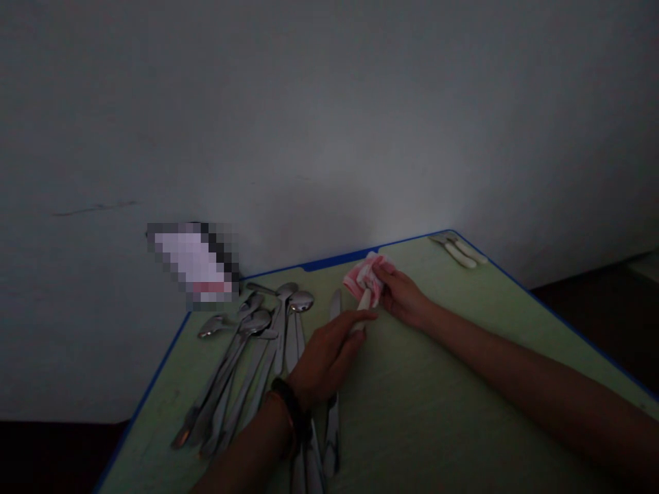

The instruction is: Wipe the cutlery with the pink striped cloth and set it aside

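Note:
My left hand [329, 357] is closed around the pale handle of a piece of cutlery [364, 300]. A pink-and-white cloth [355, 280] wraps its far end, so whether it is a fork, spoon or something else is hidden. Fingers of my right hand [404, 296] pinch that cloth from the right side. Beneath and beside my left hand lies a metal table knife [332, 436]. Left of it is a loose heap of metal cutlery, with spoons [301, 301] and long handles overlapping.
Two white-handled pieces of cutlery [460, 254] lie at the table's far right corner. A blurred-out phone-like object [193, 261] leans by the far left corner. The green table [437, 412] has a blue edge and stands against a grey wall [329, 123].

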A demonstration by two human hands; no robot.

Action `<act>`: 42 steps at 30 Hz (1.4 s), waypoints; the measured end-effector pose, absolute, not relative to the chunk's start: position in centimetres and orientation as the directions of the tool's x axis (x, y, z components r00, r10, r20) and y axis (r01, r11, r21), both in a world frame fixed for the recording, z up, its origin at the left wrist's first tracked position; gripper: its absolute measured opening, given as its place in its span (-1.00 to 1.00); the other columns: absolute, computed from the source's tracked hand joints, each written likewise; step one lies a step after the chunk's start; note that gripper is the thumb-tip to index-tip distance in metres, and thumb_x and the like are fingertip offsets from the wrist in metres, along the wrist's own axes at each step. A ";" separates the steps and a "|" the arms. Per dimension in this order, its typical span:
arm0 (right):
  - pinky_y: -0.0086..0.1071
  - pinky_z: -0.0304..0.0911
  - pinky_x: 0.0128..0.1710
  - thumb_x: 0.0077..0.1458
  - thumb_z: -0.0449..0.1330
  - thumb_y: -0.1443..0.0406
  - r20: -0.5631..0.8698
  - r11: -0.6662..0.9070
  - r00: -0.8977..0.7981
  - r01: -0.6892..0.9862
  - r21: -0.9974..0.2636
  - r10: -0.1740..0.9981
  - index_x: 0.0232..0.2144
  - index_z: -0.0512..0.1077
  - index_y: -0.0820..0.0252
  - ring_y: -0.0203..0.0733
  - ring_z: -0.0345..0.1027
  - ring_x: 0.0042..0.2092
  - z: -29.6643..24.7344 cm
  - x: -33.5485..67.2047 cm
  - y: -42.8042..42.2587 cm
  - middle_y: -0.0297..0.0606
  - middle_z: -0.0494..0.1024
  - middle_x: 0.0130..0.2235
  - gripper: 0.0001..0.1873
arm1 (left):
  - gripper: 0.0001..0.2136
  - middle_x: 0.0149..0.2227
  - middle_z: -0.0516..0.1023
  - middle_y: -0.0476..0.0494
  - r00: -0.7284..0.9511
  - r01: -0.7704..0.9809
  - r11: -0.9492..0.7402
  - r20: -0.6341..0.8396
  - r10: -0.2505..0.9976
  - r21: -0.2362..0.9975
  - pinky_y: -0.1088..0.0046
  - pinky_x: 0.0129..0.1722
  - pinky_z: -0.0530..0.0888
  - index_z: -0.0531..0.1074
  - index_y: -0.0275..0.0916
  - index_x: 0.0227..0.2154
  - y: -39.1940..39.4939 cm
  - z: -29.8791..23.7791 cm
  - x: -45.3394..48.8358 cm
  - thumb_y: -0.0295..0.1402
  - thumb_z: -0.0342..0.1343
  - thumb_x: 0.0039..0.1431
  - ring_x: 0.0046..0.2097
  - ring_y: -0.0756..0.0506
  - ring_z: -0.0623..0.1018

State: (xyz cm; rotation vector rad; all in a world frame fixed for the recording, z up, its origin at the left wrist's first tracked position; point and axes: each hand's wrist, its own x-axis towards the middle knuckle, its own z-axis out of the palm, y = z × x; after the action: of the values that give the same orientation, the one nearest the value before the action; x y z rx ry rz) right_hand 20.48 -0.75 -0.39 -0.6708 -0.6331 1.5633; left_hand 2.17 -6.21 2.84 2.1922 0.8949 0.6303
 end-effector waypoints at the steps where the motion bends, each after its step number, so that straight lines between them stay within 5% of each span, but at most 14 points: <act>1: -0.46 0.33 -0.29 -0.07 0.28 0.21 -0.062 -0.088 -0.063 -0.689 -0.719 0.996 -0.35 0.45 0.20 -0.34 0.39 -0.33 -0.5 20.5 -0.7 -0.33 0.54 -0.34 -0.78 | -0.67 -0.15 0.47 -0.05 0.654 0.401 -0.545 0.187 0.733 0.736 0.42 -0.11 0.33 0.25 -0.11 0.06 -6.2 2.8 2.2 -0.34 -0.19 0.28 -0.14 -0.06 0.44; 16: -0.47 0.30 -0.33 -0.07 0.27 0.32 -0.054 -0.194 -0.230 -0.646 -0.738 0.972 -0.40 0.46 0.25 -0.33 0.39 -0.35 0.0 20.6 -0.9 -0.30 0.55 -0.36 -0.87 | -0.72 -0.08 0.50 -0.09 0.556 0.592 -0.523 0.159 0.816 0.613 0.31 -0.03 0.35 0.32 -0.13 -0.03 -6.2 2.4 3.0 -0.34 -0.18 0.26 -0.08 -0.11 0.48; 27: -0.46 0.27 -0.36 -0.22 0.15 0.50 -0.117 -0.200 -0.169 -0.655 -0.729 0.979 -0.52 0.44 0.29 -0.35 0.34 -0.42 0.0 20.5 -0.9 -0.35 0.51 -0.48 -0.88 | -0.69 -0.05 0.44 -0.15 0.668 0.480 -0.572 0.146 0.730 0.664 0.31 -0.06 0.35 0.24 -0.17 0.02 -6.5 2.9 2.6 -0.32 -0.11 0.22 -0.08 -0.12 0.45; 35: -0.40 0.30 -0.31 -0.05 0.19 0.38 -0.105 -0.161 -0.123 -0.670 -0.725 0.987 -0.36 0.43 0.24 -0.31 0.38 -0.36 0.2 20.3 -0.9 -0.31 0.54 -0.37 -0.88 | -0.57 -0.03 0.38 -0.22 0.694 0.353 -0.625 0.253 0.674 0.696 0.27 -0.01 0.33 0.07 -0.18 0.14 -6.3 3.2 2.2 -0.32 -0.11 0.21 -0.03 -0.15 0.40; 42: -0.36 0.31 -0.23 0.02 0.12 0.39 -0.111 -0.195 -0.163 -0.741 -0.643 0.980 -0.37 0.41 0.22 -0.29 0.40 -0.37 -0.1 20.7 -0.6 -0.32 0.54 -0.40 -0.91 | -0.61 0.07 0.35 -0.19 0.682 0.383 -0.579 0.203 0.703 0.720 0.24 0.07 0.27 0.09 -0.13 0.16 -6.3 3.4 2.2 -0.30 -0.21 0.28 0.09 -0.15 0.34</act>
State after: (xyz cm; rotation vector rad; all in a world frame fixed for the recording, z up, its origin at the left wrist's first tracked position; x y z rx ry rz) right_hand 20.70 -0.62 -0.06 -0.6096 -0.5322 1.6920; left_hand 2.23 -6.30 3.38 2.2352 0.8295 0.6315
